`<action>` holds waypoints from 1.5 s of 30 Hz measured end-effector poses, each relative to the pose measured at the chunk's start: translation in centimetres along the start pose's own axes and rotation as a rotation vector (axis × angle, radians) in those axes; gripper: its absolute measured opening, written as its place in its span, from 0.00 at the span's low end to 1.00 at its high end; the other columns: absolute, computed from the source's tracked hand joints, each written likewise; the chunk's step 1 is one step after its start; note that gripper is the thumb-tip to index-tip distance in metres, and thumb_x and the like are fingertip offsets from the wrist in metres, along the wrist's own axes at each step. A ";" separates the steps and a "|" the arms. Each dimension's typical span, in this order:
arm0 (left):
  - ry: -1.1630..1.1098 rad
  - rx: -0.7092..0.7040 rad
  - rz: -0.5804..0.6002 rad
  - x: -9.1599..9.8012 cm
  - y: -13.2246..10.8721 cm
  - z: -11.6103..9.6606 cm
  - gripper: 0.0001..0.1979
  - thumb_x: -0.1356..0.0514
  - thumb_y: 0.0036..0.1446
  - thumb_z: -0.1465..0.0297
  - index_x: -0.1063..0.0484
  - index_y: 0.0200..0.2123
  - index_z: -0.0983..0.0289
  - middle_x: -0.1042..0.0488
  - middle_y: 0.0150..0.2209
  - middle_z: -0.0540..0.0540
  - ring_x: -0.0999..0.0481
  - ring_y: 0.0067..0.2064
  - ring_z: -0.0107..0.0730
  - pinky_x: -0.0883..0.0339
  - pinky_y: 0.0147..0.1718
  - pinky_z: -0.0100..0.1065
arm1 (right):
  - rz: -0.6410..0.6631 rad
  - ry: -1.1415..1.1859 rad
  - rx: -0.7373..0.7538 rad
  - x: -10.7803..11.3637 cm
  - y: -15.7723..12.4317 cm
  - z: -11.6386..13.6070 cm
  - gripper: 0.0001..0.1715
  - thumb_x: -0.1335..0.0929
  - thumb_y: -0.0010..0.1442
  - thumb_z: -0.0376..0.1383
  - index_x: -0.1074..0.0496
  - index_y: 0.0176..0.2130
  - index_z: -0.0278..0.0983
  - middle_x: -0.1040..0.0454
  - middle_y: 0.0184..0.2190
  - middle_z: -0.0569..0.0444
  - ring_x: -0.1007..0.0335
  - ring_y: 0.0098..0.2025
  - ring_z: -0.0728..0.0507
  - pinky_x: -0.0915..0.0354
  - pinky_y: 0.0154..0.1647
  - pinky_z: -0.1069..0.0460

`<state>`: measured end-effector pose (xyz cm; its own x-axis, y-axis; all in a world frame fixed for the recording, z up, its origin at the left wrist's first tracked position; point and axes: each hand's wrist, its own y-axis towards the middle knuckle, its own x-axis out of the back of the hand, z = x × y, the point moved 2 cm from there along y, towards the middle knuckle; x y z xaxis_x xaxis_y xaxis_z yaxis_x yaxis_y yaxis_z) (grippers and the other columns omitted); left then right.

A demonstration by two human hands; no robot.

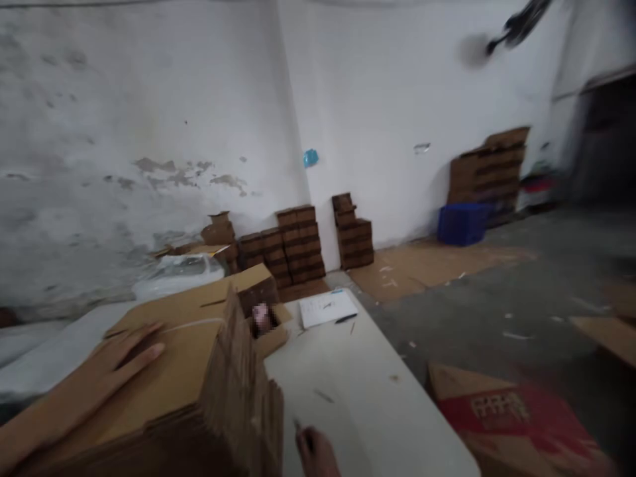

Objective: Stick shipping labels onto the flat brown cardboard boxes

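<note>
My left hand (116,364) lies flat, fingers stretched out, on top of a thick stack of flattened cardboard boxes (181,358). A white strap (193,324) runs across the top of that stack near my fingertips. At the bottom of the view my right hand (318,454) is closed, low over the white table (348,371) and just right of the stack. A small thin tip sticks out of its fingers, too blurred to name. Behind the stack stands an open carton (273,339) with something pink and dark in it.
A paper pad (328,309) and a black pen (346,318) lie at the table's far end. Beside the table's right edge sits a carton with red tape (511,417). Bundled cardboard (301,245) and a blue crate (462,224) stand along the wall.
</note>
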<state>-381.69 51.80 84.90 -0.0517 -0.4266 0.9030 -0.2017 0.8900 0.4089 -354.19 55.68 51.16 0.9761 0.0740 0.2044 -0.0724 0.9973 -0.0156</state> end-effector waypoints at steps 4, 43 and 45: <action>-0.020 -0.015 0.312 1.9 -0.9 -2.6 0.35 0.56 0.64 0.51 0.44 0.65 0.69 0.44 0.67 0.59 0.48 0.68 0.42 0.63 0.67 0.43 | 0.096 -0.183 0.008 -0.9 0.3 -0.9 0.19 0.40 0.65 0.41 0.26 0.38 0.32 0.22 0.31 0.46 0.26 0.32 0.43 0.39 0.33 0.53; 0.048 -0.041 0.333 1.0 1.0 -1.8 0.33 0.56 0.64 0.49 0.43 0.64 0.62 0.42 0.66 0.53 0.46 0.67 0.40 0.59 0.68 0.44 | 0.076 -0.182 -0.077 -4.8 -0.3 4.6 0.23 0.44 0.69 0.45 0.28 0.46 0.34 0.21 0.36 0.46 0.26 0.36 0.43 0.42 0.33 0.53; 0.051 -0.039 0.333 1.0 1.0 -1.7 0.33 0.56 0.63 0.49 0.43 0.65 0.62 0.43 0.67 0.53 0.46 0.68 0.40 0.59 0.68 0.45 | 0.083 -0.181 -0.003 -4.9 0.8 8.5 0.22 0.42 0.69 0.44 0.28 0.45 0.33 0.21 0.35 0.45 0.26 0.35 0.43 0.43 0.32 0.53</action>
<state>-380.30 52.49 86.43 -0.0588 -0.1040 0.9928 -0.1440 0.9850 0.0947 -360.80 56.10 58.42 0.9140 0.1551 0.3748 -0.1501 0.9877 -0.0427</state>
